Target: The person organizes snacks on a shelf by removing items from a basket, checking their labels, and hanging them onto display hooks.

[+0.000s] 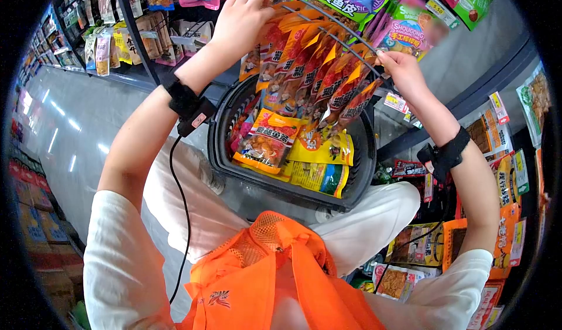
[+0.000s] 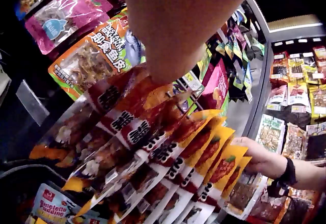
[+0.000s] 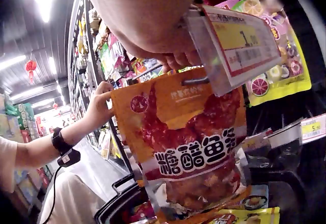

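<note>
A row of orange-and-red snack packets hangs from a dark metal display hook. My left hand grips the packets at the far end of the row; its fingertips are partly hidden there. At the near end, my right hand pinches the end of the hook, thumb on top. In the right wrist view its curled fingers show behind a price tag, just above the front packet. Under the row stands a dark shopping basket with an orange packet and yellow packets inside.
Bagged snacks hang on the shelf behind and to the right, beside a dark shelf edge. More snack bags are racked close by my right arm. Grey floor stretches away on the left. Cables run from both wrist cameras.
</note>
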Demonstrator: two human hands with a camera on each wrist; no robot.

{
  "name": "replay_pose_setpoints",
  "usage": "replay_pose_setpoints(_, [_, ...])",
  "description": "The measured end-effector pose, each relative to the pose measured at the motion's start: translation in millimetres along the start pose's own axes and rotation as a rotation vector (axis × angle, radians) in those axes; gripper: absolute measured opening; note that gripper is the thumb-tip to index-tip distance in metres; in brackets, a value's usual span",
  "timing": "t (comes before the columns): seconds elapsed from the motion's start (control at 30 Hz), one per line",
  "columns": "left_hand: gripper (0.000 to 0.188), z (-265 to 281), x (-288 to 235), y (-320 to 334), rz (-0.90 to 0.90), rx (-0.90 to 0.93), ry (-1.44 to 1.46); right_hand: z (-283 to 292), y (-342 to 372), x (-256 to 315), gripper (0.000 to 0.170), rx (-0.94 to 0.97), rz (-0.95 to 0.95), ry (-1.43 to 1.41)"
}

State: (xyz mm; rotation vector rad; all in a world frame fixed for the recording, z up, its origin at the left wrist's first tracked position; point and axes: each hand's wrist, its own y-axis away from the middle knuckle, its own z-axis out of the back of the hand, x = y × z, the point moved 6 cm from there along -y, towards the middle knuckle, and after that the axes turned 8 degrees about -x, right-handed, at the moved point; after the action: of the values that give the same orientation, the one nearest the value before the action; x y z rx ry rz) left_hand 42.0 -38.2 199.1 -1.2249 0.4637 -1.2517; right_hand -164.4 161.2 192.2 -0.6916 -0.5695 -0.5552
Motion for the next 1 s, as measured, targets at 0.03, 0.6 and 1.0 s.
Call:
replay_pose_setpoints(0.03, [0.016, 1.4, -1.5, 1.8, -0.009, -0.046, 0.072, 1.2, -1.0, -0.3, 0.031, 0.0, 0.001, 0.001])
replay_pose_setpoints(0.6, [0.015, 23.0, -46.5, -30.1, 0.026, -0.099, 0.631, -6.4, 1.6, 3.1, 0.027, 0.038, -0.069, 0.045])
replay_pose_setpoints(1.0, [0.032, 28.7, -136.1, -39.9, 0.136, -0.135, 0.614, -11.3, -20.1, 31.2, 0.025, 0.044, -0.175, -0.107])
